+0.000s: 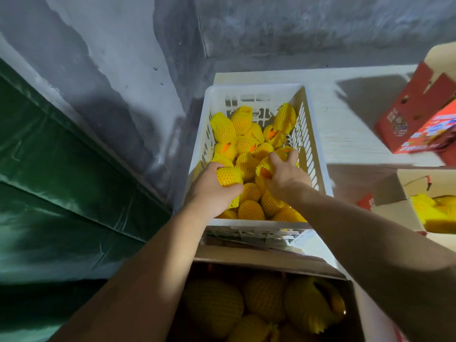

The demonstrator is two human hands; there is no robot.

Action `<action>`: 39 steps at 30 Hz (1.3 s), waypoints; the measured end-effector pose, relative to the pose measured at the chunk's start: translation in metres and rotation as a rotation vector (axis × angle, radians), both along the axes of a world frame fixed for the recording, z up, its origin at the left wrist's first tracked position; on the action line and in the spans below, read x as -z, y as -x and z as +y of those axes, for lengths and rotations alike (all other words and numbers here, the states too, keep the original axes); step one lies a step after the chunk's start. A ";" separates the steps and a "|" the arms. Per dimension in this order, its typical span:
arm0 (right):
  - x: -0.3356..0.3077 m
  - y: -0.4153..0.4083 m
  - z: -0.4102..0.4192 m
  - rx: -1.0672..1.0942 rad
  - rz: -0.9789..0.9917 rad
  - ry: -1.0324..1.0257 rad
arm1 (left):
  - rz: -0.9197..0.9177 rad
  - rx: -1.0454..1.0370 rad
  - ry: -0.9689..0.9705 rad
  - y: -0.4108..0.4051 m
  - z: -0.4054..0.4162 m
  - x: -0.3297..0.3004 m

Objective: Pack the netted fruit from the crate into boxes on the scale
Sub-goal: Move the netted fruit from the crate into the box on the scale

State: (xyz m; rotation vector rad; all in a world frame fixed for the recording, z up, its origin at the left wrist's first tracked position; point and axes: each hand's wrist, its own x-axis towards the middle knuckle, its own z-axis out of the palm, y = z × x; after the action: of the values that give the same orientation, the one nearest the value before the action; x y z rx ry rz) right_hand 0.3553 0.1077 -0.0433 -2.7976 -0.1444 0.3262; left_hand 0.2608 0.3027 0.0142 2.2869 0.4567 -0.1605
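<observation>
A white slatted plastic crate [318, 154] stands ahead of me, filled with several orange fruits in yellow foam nets [243, 124]. My left hand [212, 191] is inside the crate at its near left and grips one netted fruit [229, 176]. My right hand [286, 174] is in the crate's right half, fingers curled over another netted fruit [267, 166]. Below my arms, an open cardboard box [266, 261] holds several netted fruits in shadow.
A second open cardboard box [394, 208] with yellow-netted fruit sits at the right. A red printed carton [417, 119] lies tilted at the upper right on a white surface. A grey concrete wall and a green tarpaulin [49, 169] bound the left.
</observation>
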 end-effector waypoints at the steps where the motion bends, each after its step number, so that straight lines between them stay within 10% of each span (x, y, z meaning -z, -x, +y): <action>1: -0.008 0.002 -0.003 -0.015 -0.013 -0.048 | -0.044 -0.018 0.048 0.004 0.000 -0.009; 13: -0.153 0.115 -0.037 0.178 0.719 -1.566 | -0.638 -0.199 0.324 0.196 0.018 -0.085; 17: -0.192 0.197 -0.041 0.173 0.675 -1.573 | -0.257 0.171 0.153 0.258 0.039 -0.076; 20: -0.208 0.260 -0.028 0.148 0.603 -1.554 | -0.321 0.135 0.126 0.271 0.050 -0.083; 29: -0.200 0.374 0.024 -0.103 0.820 -1.537 | -0.301 0.372 0.784 0.302 0.038 -0.114; 36: -0.194 0.416 0.039 0.000 0.820 -1.479 | -0.309 0.116 0.849 0.339 0.043 -0.097; 39: -0.192 0.432 0.051 0.155 0.495 -1.431 | -0.244 0.008 0.914 0.350 0.051 -0.091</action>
State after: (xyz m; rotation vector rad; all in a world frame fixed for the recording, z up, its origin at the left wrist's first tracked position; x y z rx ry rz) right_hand -0.0766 0.1590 0.1488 -1.2654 -0.0129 0.5604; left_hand -0.0893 0.3534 0.1049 1.3849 0.1792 -0.0674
